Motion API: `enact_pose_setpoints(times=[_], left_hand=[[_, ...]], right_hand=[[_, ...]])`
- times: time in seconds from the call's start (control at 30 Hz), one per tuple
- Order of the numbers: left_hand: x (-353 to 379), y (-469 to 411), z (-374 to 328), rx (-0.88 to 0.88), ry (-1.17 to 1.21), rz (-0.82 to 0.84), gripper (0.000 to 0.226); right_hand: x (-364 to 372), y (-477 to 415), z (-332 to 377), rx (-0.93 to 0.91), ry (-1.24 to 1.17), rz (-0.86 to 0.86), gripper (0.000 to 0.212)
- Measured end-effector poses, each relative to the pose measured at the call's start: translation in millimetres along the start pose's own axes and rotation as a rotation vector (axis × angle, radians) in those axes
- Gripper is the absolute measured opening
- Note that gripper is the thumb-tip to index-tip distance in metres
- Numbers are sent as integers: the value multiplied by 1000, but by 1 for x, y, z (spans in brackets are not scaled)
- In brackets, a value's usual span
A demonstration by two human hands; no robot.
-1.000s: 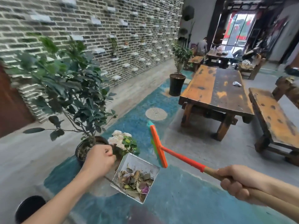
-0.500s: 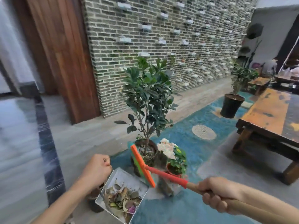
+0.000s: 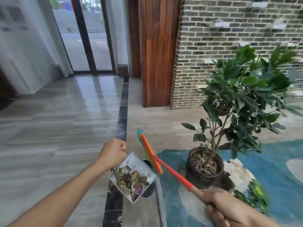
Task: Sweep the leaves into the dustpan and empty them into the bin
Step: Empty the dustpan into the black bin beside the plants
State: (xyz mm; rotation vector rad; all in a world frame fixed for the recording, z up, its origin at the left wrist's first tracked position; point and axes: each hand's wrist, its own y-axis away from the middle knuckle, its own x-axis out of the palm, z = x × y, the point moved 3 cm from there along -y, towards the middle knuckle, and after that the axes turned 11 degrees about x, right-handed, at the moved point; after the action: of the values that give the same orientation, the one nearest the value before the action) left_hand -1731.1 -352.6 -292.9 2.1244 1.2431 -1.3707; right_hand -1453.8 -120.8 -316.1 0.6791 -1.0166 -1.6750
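- In the head view, I see the left hand (image 3: 114, 154) curled in a tight fist. It holds the thin handle of the dustpan (image 3: 139, 162). The pan hangs just under the fist, up off the floor.
- The dustpan is shiny metal and it is tilted. The leaves (image 3: 132, 178) lie in a dry brown pile inside it, with one purple bit low in the pile.
- The right hand (image 3: 229, 210) is at the bottom right. Its fingers wrap all the way round the wooden end of the broom (image 3: 172, 172).
- The broom's orange stick points up and to the left. Its orange and green head is in the air, just beside the far edge of the dustpan.
- A dark round thing (image 3: 147, 192) peeks out from under the dustpan. I cannot tell what it is.
- A leafy plant (image 3: 242, 89) in a dark pot (image 3: 203, 179) stands on the right, on a blue patch of floor (image 3: 270, 161).
- Behind the plant I see a brick wall (image 3: 229, 38) and a wooden panel (image 3: 157, 51). Glass doors (image 3: 85, 35) are far off on the left.
- A dark stone strip (image 3: 122, 115) runs along the floor under the left hand.
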Motion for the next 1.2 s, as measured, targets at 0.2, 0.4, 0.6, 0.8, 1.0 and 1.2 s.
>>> enact_pose_setpoints(times=[0.2,0.4,0.6,0.8,1.0,1.2], left_hand=[[25,-52,6,-6,-48,7,33],[60,-90,10,97,-160,43,40],[116,-106,30,157,-230,175,28],[177,-97,48,211,-287,289,27],[234,-72,60,217,-328,355,36],[282,-57,52,217,-478,427,16]], right_hand=[[-23,-57,49,-135,102,34,29],[-42,-125,54,-93,-49,165,25],[-48,-178,34,-87,-67,98,31],[-47,-232,13,-52,-143,107,34],[-65,-288,-7,-13,-147,117,31],[-91,-326,-29,10,-109,166,30]])
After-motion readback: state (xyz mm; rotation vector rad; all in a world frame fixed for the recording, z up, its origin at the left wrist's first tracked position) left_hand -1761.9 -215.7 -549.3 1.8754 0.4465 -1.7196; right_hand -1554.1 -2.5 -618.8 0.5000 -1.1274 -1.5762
